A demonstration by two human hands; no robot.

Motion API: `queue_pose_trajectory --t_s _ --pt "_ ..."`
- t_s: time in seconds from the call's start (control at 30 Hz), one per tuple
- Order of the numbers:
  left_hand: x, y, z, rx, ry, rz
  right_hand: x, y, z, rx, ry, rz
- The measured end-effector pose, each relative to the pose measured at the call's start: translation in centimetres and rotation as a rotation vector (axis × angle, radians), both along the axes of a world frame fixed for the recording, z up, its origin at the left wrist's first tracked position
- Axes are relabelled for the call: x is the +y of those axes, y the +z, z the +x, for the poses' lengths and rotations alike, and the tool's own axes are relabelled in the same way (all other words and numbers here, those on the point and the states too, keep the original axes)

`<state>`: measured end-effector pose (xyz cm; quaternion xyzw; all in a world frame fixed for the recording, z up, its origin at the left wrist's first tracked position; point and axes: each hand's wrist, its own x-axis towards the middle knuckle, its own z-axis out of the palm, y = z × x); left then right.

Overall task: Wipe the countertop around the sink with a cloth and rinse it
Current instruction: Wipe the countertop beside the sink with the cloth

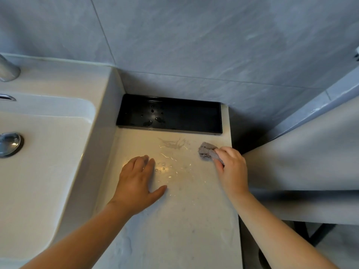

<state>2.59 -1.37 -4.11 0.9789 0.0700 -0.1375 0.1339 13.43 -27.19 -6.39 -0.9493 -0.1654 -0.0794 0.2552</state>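
A pale stone countertop (pixel 184 220) runs to the right of the cream sink (pixel 48 171); its middle is wet and shiny. My right hand (pixel 232 167) grips a small bunched grey cloth (pixel 206 151) and holds it on the counter near the right edge. My left hand (pixel 138 183) lies flat on the wet surface with straight fingers, close to the raised sink wall.
A black rectangular tray (pixel 194 115) with water drops sits at the back against the grey tiled wall (pixel 194 45). The faucet base (pixel 7 68) and drain plug (pixel 9 143) show at far left. A pale curtain or tub side (pixel 301 152) borders the counter's right edge.
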Motion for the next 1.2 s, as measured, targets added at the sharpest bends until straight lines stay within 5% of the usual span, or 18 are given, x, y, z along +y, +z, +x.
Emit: queue_pose_trajectory --t_s 0.37,0.73,1.2 --pt "0.6 1.0 -0.3 0.006 -0.05 -0.071 -0.5 2.7 -4.8 0.255 0.082 0.144" --pt "2.5 1.0 -4.0 -0.12 0.053 -0.072 5.1 0.9 3.7 0.092 0.064 -0.058" --pt "4.0 -0.9 -5.5 -0.07 0.077 -0.024 5.2 0.3 -6.0 0.106 0.084 0.024"
